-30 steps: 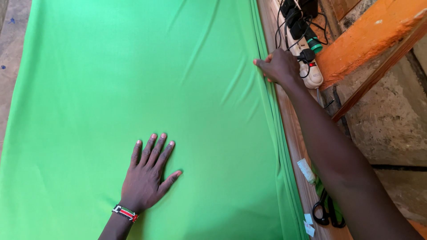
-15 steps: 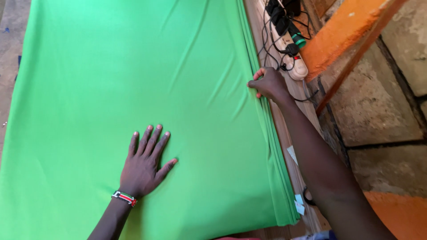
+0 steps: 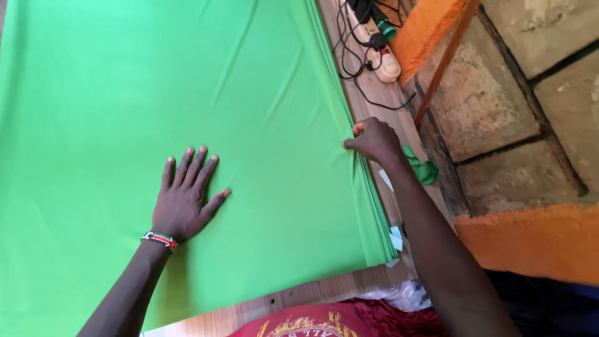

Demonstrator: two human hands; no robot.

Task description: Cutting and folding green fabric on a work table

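A large bright green cloth (image 3: pixel 125 93) lies spread over a wooden table (image 3: pixel 312 293), in several stacked layers along its right edge. My left hand (image 3: pixel 184 200) rests flat on the cloth with fingers spread; a beaded bracelet circles its wrist. My right hand (image 3: pixel 374 140) is at the cloth's right edge, fingers pinched on the layered edge.
A white power strip (image 3: pixel 377 47) with black plugs and cables lies on the table's far right. A small green scrap (image 3: pixel 424 168) sits beside my right wrist. A stone block wall (image 3: pixel 511 93) with orange trim stands close on the right.
My right hand has slid along the cloth's right edge toward me, away from the power strip. My left hand has stayed pressed flat on the cloth.
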